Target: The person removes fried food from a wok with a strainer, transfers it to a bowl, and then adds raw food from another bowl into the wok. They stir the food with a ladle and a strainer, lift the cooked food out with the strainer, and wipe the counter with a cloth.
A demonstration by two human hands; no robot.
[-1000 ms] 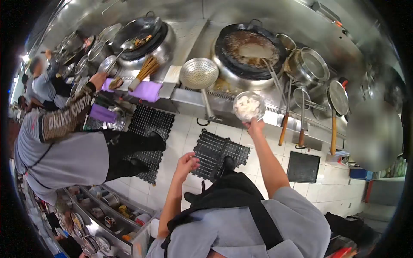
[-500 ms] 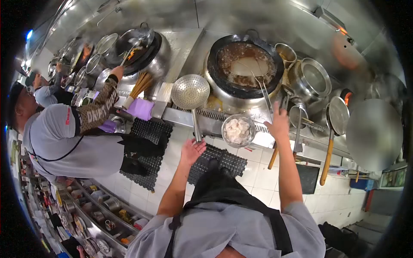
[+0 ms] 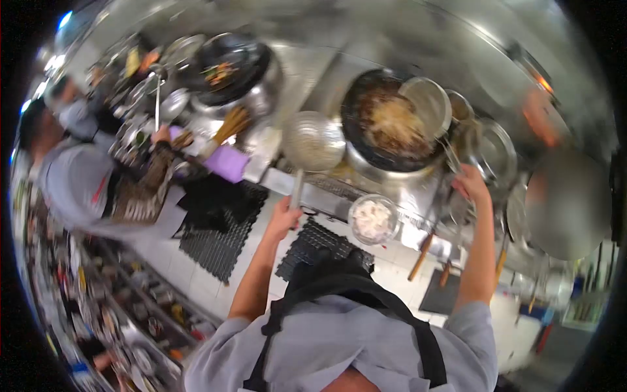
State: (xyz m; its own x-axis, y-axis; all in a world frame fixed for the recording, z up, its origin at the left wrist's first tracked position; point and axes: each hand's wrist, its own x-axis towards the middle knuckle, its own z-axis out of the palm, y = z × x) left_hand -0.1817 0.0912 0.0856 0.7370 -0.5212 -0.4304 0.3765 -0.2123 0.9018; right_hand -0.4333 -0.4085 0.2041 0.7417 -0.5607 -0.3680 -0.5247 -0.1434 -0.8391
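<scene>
Shiny metal covers the cooking counter (image 3: 326, 75), and a big black wok (image 3: 384, 159) sits in it, with brown bubbly food inside. My left hand (image 3: 283, 219) is wrapped around the handle of a round ladle with holes (image 3: 313, 145). Its wide part is just to the left of the big wok. My right hand (image 3: 470, 183), to the right of the big wok, has its fingers curled around the handle of a round strainer (image 3: 429, 108). The strainer is over the far right edge of the big wok, but I can't tell if they touch. Between me and the big wok is a clear bowl (image 3: 394, 228) with white bits in it. Well to the left of the big wok are a purple cloth (image 3: 227, 164), a stick brush (image 3: 234, 125) and another wok (image 3: 262, 70). Farther left, another person (image 3: 75, 179) holds a long spoon (image 3: 157, 104).
</scene>
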